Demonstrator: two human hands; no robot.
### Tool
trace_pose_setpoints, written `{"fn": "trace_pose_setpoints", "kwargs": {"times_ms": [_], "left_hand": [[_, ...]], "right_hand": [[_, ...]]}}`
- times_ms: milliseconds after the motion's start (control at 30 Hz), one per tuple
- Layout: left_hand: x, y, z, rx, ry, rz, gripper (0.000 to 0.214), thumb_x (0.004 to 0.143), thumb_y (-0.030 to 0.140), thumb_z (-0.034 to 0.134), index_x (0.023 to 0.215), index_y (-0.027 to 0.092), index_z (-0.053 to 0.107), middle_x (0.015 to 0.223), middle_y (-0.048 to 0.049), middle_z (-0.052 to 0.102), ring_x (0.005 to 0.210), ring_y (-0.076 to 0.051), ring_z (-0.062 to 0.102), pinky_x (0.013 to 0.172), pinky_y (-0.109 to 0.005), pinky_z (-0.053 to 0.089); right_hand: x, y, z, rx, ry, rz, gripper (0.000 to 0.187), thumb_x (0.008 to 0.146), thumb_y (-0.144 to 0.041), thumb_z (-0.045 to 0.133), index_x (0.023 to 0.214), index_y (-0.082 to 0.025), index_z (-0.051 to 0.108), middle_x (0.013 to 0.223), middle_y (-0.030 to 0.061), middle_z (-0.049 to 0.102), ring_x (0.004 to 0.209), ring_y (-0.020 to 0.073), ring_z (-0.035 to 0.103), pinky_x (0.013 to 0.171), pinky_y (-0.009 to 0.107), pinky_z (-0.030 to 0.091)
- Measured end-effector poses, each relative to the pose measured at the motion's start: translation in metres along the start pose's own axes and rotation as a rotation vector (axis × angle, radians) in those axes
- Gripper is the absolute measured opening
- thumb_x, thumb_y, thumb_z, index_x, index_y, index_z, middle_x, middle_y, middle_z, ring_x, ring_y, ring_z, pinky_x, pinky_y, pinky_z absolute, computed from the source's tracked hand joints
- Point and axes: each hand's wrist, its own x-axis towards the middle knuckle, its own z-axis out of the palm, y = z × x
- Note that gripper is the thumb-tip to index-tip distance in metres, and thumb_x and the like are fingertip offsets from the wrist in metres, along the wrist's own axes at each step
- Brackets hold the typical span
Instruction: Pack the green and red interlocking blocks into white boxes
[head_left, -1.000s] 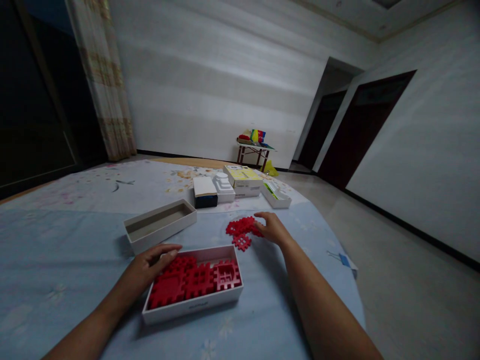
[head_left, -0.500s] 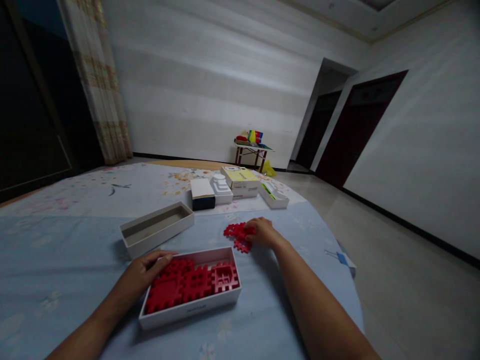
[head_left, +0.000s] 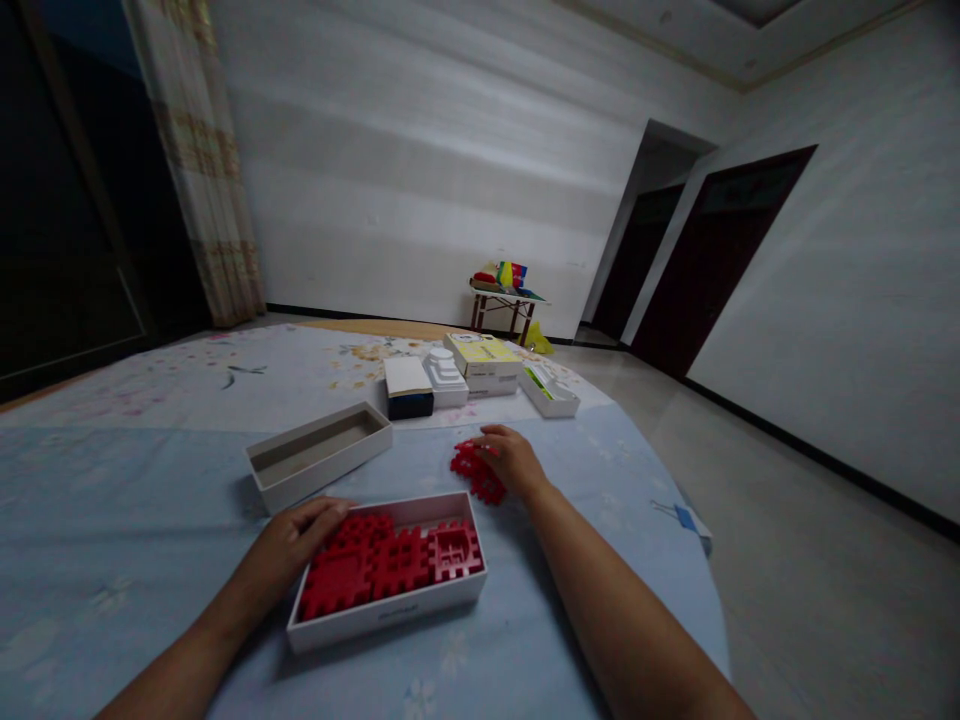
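Note:
A white cardboard box (head_left: 390,607) stands on the table in front of me, holding several red plastic interlocking blocks (head_left: 397,562) with notched edges. My left hand (head_left: 296,538) grips its left back corner, thumb over the rim and the other fingers along the outside. Beyond the box to the right, my right hand (head_left: 516,463) has its fingers closed on red interlocking blocks (head_left: 486,482) at the tablecloth. Part of these blocks is hidden behind my fingers, and I cannot tell how many I hold.
An open white box lid (head_left: 319,455) lies behind my left hand. Farther back are a dark box with a pale top (head_left: 409,387), a white stepped tray (head_left: 445,380), a yellow and white box (head_left: 484,365) and a white tray (head_left: 551,392). A blue clip (head_left: 684,517) holds the tablecloth's right edge.
My right hand has shifted slightly left over the red blocks, and they have turned or tilted a little. My left hand stays at the box.

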Motion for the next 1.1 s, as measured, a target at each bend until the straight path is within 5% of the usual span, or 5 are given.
{"fn": "trace_pose_setpoints", "kwargs": {"times_ms": [167, 467, 700, 867, 1100], "left_hand": [[-0.002, 0.002, 0.002, 0.017, -0.016, -0.006, 0.046, 0.071, 0.055, 0.051, 0.089, 0.017, 0.069, 0.087, -0.0048, 0.072, 0.088, -0.025, 0.063, 0.077, -0.032, 0.049], [-0.003, 0.008, 0.002, 0.045, 0.011, -0.008, 0.046, 0.068, 0.059, 0.052, 0.081, 0.019, 0.069, 0.081, -0.0034, 0.072, 0.084, -0.025, 0.065, 0.074, -0.031, 0.051], [0.002, -0.005, 0.001, 0.074, 0.0, 0.019, 0.045, 0.071, 0.057, 0.05, 0.087, 0.02, 0.068, 0.085, -0.0024, 0.072, 0.086, -0.024, 0.064, 0.076, -0.029, 0.049], [0.003, -0.008, 0.0, 0.085, 0.0, 0.017, 0.044, 0.072, 0.056, 0.049, 0.089, 0.02, 0.068, 0.083, -0.0027, 0.073, 0.084, -0.024, 0.064, 0.074, -0.029, 0.049], [-0.002, 0.001, 0.002, 0.099, 0.037, 0.071, 0.043, 0.072, 0.055, 0.05, 0.083, 0.018, 0.07, 0.082, -0.0027, 0.072, 0.082, -0.023, 0.064, 0.075, -0.028, 0.048]], "right_hand": [[-0.005, -0.004, 0.006, -0.065, -0.221, -0.087, 0.018, 0.075, -0.024, 0.056, 0.09, -0.024, 0.065, 0.101, 0.0023, 0.064, 0.094, 0.0167, 0.057, 0.083, 0.027, 0.039], [-0.004, -0.014, 0.014, -0.249, -0.177, 0.054, 0.031, 0.07, -0.042, 0.061, 0.094, -0.022, 0.061, 0.094, 0.0062, 0.061, 0.092, 0.022, 0.054, 0.08, 0.032, 0.035], [-0.002, 0.016, -0.025, -0.208, 0.037, 0.299, 0.046, 0.074, -0.04, 0.055, 0.115, -0.02, 0.049, 0.107, 0.0083, 0.058, 0.097, 0.0198, 0.054, 0.082, 0.029, 0.037], [-0.006, 0.021, -0.025, -0.264, -0.075, 0.442, 0.053, 0.071, -0.052, 0.053, 0.112, -0.019, 0.05, 0.102, 0.0103, 0.06, 0.094, 0.0225, 0.057, 0.073, 0.03, 0.04], [-0.004, -0.001, -0.008, -0.408, -0.194, 0.453, 0.047, 0.072, -0.056, 0.048, 0.1, -0.019, 0.055, 0.1, 0.0132, 0.059, 0.089, 0.0251, 0.059, 0.068, 0.032, 0.041]]}}
